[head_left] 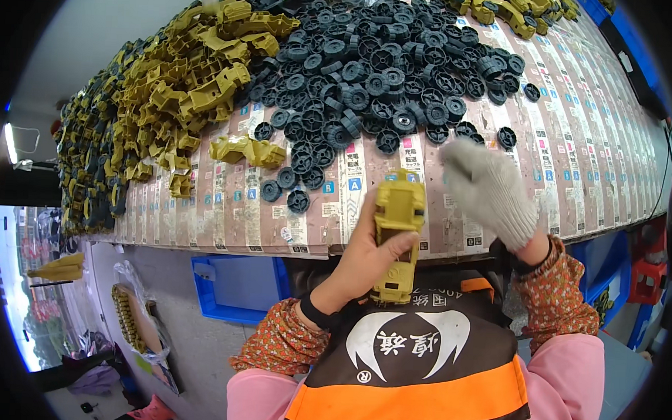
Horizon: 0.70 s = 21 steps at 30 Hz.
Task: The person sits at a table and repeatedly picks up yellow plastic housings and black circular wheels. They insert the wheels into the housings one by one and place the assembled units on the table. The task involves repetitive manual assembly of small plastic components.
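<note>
My bare left hand [367, 259] is wrapped round an olive-yellow toy vehicle body [401, 197], held upright in front of the apron at the table's near edge. The thumb lies across its middle. To the right, my right hand [492, 189] wears a whitish knitted glove and hovers over the table just short of the wheel pile. Its fingertips are smeared by motion, so I cannot make out whether they hold anything. Dark grey toy wheels [377, 82] lie heaped beyond both hands. A single yellow body part [248, 151] rests on the table left of my left hand.
A big heap of yellow vehicle bodies [181, 86] covers the table's left part, with darker assembled-looking pieces [86, 164] at the far left. More yellow vehicles [517, 13] lie at the back right. Below the table edge sit a blue bin [236, 314] and red stools [648, 280].
</note>
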Motion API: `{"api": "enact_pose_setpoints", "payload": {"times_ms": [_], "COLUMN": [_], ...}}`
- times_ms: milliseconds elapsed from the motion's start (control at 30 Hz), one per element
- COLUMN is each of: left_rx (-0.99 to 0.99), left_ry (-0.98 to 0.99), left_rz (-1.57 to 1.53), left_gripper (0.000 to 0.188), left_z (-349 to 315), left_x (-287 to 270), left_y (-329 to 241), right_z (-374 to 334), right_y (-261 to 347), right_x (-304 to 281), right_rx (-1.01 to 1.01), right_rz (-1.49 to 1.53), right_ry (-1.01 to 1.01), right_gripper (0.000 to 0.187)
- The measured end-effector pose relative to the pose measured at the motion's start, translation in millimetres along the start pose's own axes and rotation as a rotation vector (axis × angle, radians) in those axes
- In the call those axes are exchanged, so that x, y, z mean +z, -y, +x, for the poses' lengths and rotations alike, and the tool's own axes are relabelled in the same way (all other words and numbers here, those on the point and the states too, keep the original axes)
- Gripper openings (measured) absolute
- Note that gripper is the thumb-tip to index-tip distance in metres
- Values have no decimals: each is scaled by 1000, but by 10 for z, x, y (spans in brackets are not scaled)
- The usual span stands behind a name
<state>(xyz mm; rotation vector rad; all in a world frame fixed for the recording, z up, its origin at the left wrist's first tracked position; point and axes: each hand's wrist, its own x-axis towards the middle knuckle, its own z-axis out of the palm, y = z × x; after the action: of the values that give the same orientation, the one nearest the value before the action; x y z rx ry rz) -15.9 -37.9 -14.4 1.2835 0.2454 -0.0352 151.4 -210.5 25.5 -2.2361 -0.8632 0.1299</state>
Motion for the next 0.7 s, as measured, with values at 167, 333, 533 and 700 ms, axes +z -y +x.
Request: {"api": "enact_pose_setpoints", "payload": {"times_ms": [167,333,533,700], "left_rx": [-142,-60,66,153], "left_ry": [-146,-196,-317,-356], "left_rz": [-301,-418,-457,-413], "left_gripper": [53,43,36,37], "left_z": [12,-4,24,69], "left_x": [-162,-195,-88,-41], "left_y": [-37,-28,-57,-49], "right_z": [154,109,-225,-511], "right_y": [-218,-168,231,383], "right_x": [-55,19,110,301], "right_rx": [-140,-222,-67,9], "right_rz": [-556,-540,137,447], "right_ry": [-64,-36,144,173], "right_gripper": [16,16,18,27]}}
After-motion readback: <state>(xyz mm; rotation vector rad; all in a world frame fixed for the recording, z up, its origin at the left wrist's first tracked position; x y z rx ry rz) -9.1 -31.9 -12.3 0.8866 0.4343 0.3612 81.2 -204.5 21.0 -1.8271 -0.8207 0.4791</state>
